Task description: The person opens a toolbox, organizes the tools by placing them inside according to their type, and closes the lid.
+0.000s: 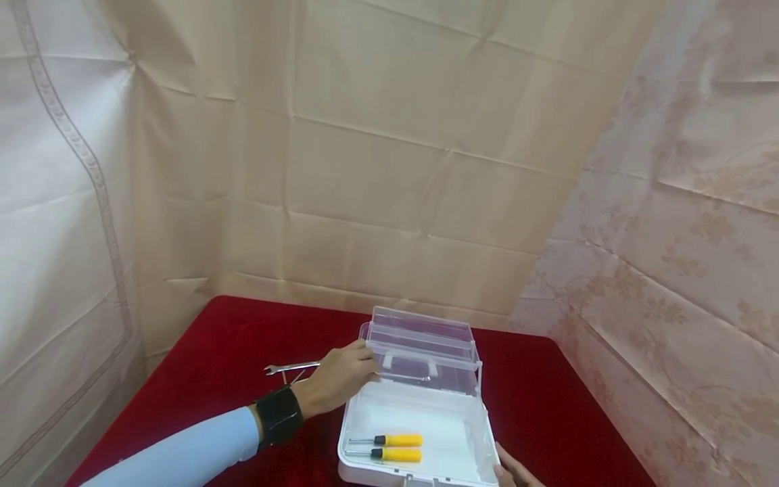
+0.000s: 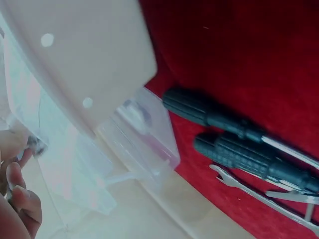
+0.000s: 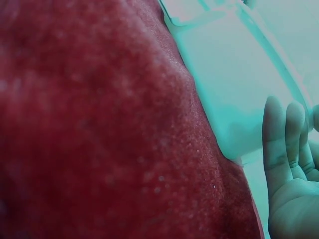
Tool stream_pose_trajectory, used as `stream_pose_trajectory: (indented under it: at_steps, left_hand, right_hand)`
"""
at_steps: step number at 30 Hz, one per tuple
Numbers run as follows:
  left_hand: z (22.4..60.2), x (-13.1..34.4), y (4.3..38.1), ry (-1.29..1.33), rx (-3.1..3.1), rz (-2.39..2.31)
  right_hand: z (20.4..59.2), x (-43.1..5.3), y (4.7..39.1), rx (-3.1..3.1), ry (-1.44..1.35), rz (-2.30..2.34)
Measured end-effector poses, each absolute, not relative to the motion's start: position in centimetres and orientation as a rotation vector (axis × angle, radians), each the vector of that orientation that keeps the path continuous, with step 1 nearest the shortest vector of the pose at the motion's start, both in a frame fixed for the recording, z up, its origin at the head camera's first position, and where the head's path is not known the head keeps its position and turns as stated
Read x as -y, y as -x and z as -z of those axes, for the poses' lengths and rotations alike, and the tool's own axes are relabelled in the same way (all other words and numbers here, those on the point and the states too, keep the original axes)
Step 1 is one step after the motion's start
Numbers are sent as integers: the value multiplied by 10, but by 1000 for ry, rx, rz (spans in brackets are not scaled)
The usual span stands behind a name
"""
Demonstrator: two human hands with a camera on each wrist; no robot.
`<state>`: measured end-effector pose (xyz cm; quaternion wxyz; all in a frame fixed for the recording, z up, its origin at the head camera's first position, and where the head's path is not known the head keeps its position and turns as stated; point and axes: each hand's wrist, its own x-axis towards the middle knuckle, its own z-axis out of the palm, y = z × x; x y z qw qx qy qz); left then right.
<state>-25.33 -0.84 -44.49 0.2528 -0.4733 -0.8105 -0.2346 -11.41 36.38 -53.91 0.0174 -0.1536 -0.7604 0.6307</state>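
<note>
Box (image 1: 453, 439) reachable f/ abv; lid (image 1: 420, 333) blks far side.

Head cam's fairly bright but kinda soft, with faint shadows along the creases in the beige drape (image 1: 365, 176). Left wrist looks hazy — pale glare washes over the clear lid (image 2: 75, 162). Right wrist's rougher — red cloth (image 3: 84, 124) blurry, box (image 3: 227, 74) tinted cyan.

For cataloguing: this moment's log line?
left hand holds slim silver metal tool; right hand against white plastic box; two yellow-handled screwdrivers inside

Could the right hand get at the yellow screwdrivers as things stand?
Probably yes: the right hand is beside the box, whose lid is open, leaving the screwdrivers uncovered.
</note>
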Motion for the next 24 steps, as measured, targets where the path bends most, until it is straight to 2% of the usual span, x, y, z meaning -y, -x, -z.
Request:
stream_pose_trajectory:
  at_steps: [6, 16, 24]
  left_hand:
    - [452, 2, 252, 1306, 2154, 501]
    - [457, 9, 250, 1308, 2221, 623]
    - [457, 37, 259, 1037, 2284, 588]
  right_hand:
    - [541, -363, 114, 2356, 440, -1997]
    - [539, -365, 113, 2363, 487, -1986]
    - [538, -368, 114, 2383, 461, -1985]
